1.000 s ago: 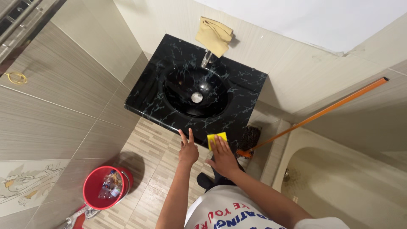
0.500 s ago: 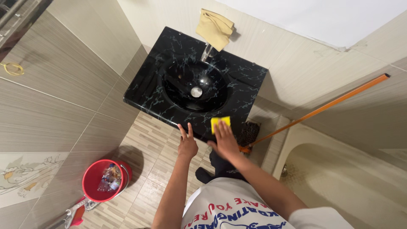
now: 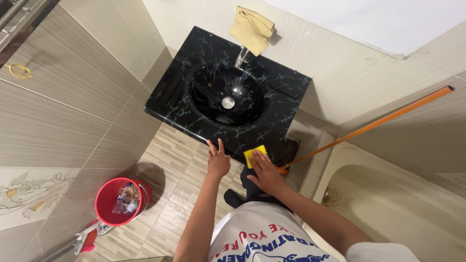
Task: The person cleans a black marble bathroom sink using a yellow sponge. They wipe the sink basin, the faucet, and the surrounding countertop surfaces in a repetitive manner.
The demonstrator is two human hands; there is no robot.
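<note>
While the yellow sponge (image 3: 255,155), lower than half a second ago, sits at the front edge of the black marbled sink (image 3: 194,82), the right hand (image 3: 264,173) presses it with fingers together, and the left hand (image 3: 218,161) rests beside it on that edge, fingers spread.

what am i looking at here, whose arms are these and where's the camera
The camera sits on a person's head and looks straight down, so the two bare arms are that person's own. Below them is a black marbled sink on a tiled wall, with a tan cloth draped above the tap. The right hand presses a yellow sponge against the sink's front edge. The left hand rests flat on that edge and holds nothing. A red bucket stands on the floor, and an orange broom handle leans by the bathtub.
</note>
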